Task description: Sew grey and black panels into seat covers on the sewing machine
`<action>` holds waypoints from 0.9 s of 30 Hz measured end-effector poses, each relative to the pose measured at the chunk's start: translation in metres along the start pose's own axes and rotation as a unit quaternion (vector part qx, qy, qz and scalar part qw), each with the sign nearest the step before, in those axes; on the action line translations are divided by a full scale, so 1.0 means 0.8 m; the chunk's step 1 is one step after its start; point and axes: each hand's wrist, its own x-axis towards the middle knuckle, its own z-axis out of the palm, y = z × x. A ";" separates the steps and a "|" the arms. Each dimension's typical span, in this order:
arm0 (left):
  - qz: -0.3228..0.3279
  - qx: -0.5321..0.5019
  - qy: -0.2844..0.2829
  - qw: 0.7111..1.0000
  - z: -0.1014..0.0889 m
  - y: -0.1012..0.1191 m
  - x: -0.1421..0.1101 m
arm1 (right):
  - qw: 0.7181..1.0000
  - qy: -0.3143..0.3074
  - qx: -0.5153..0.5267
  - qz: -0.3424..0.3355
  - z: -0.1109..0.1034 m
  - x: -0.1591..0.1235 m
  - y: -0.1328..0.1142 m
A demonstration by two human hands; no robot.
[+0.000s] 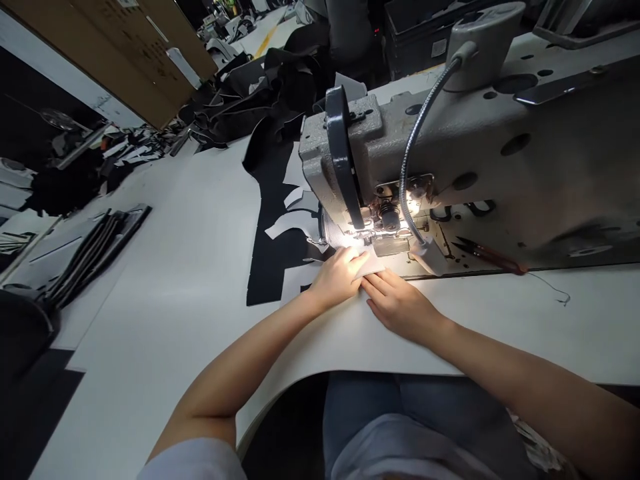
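Observation:
A pale piece of fabric [372, 263] lies at the front of the sewing machine [313, 160], beside its lit needle area. My left hand [337, 277] is closed on the fabric's left side, thumb and fingers pressed against it. At the near edge, my right hand [403, 303] has its fingers together on the same piece, close to the left fingertips. The undersides of both hands are hidden. Just left of the needle area is a ribbed, light-coloured part [336, 230], partly covered by the machine head.
A black sheet [270, 233] with white cut pieces [295, 223] lies left of the machine. Thread snips [493, 257] rest on the machine bed at right. A bendy lamp neck [407, 140] arches before the machine. Dark stacked pieces [95, 250] lie far left.

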 end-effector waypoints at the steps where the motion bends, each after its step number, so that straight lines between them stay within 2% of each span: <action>1: 0.003 0.001 0.007 1.000 0.002 -0.003 0.000 | 1.000 0.000 0.005 0.001 0.000 0.001 0.001; 7: 0.058 0.008 0.033 0.998 0.000 -0.025 0.006 | 0.999 0.011 0.029 0.012 0.001 0.000 0.006; 12: 0.032 0.046 0.048 0.997 -0.004 0.001 0.002 | 0.998 0.023 0.061 0.011 -0.006 -0.002 0.011; 15: 0.046 0.052 0.092 0.993 0.006 0.010 -0.005 | 0.993 0.065 0.092 0.021 -0.009 -0.008 0.017; 19: 0.096 0.020 0.182 0.978 0.020 -0.006 -0.013 | 0.988 0.089 0.063 0.111 -0.012 -0.014 0.027; 21: 0.114 -0.003 0.212 0.971 0.023 -0.014 -0.015 | 0.988 0.083 0.028 0.125 -0.012 -0.014 0.030; 23: 0.121 -0.022 0.209 0.970 0.022 -0.019 -0.016 | 0.991 0.076 0.001 0.111 -0.011 -0.013 0.031; 27: 0.111 -0.056 0.163 0.979 0.023 -0.026 -0.018 | 0.990 0.078 -0.049 0.103 -0.007 -0.010 0.029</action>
